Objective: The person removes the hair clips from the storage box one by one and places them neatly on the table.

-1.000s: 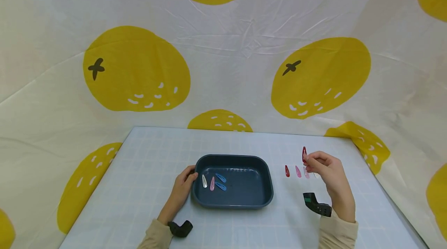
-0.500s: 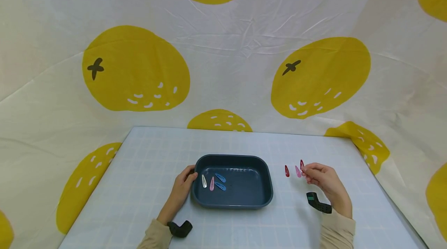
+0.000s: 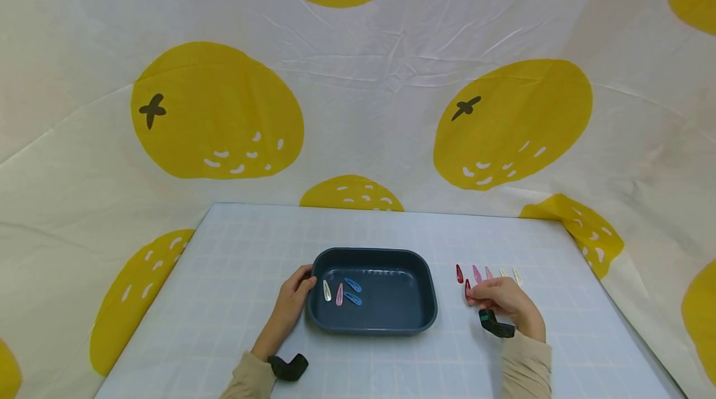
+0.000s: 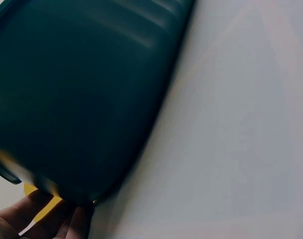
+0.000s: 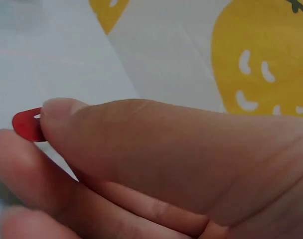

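In the head view my left hand [image 3: 292, 298] holds the left end of a dark blue tray [image 3: 373, 330], its thumb at the rim. The tray's wall [image 4: 91, 99] fills much of the left wrist view, above that hand's fingertips. My right hand [image 3: 508, 303] pinches a red snap hair clip [image 3: 467, 289] between thumb and fingers, just right of the tray. From the right wrist, the clip's rounded red end [image 5: 27, 124] sticks out past the thumb. Inside the tray lie a white clip [image 3: 327, 290], a pink clip [image 3: 339, 294] and two blue clips [image 3: 353, 298], all toward the left.
Beyond my right hand lies a row of clips on the table: a red clip [image 3: 459, 273], two pink clips [image 3: 477, 274] and two pale clips [image 3: 517, 276]. A pale checked cloth covers the table [image 3: 252, 243]. Behind hangs a curtain [image 3: 369, 113] with yellow fruit shapes.
My right hand has moved left and toward me with the pinched red clip, uncovering the pale clips in the row. The left hand and the tray stay where they were.
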{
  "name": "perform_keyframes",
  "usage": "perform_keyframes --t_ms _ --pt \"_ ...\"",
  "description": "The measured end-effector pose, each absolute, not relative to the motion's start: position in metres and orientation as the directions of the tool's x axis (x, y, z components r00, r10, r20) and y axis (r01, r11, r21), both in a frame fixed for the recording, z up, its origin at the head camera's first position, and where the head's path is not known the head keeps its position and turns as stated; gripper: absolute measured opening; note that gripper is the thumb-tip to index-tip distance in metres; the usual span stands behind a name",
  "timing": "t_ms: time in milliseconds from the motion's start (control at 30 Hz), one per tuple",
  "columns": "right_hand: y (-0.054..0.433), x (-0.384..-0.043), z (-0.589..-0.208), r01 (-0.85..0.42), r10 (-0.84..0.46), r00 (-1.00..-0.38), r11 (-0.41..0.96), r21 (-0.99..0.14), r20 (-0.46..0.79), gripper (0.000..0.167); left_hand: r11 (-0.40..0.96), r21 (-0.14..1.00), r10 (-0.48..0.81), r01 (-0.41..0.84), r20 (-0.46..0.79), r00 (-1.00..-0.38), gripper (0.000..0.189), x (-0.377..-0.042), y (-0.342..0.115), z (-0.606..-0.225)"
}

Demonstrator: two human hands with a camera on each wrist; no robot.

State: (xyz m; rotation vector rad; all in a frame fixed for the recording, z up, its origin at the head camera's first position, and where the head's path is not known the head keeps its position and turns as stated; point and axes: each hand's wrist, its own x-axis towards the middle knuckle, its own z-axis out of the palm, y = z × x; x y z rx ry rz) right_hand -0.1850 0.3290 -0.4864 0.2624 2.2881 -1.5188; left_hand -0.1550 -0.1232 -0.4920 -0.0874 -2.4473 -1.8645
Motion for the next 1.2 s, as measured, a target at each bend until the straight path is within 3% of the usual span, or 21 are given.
perform_keyframes --t_ms 367,567,1200 --pt "0.314 -0.182 -0.482 0.391 0.040 -0.893 0.563 -0.729 -0.448 0.020 0.264 0.961 0.013 0.082 0.081 -0.997 0.034 -0.159 -0.125 -0.502" --pt "0.307 -0.181 -0.477 0.424 0.099 -0.882 0.590 -0.687 -0.460 0.018 0.246 0.964 -0.008 0.105 0.110 -0.994 0.035 -0.174 -0.128 -0.537" --pt "0.308 -0.186 -0.481 0.433 0.152 -0.885 0.618 -0.656 -0.440 0.021 0.265 0.959 -0.009 0.100 0.106 -0.994 0.034 -0.174 -0.128 -0.535"
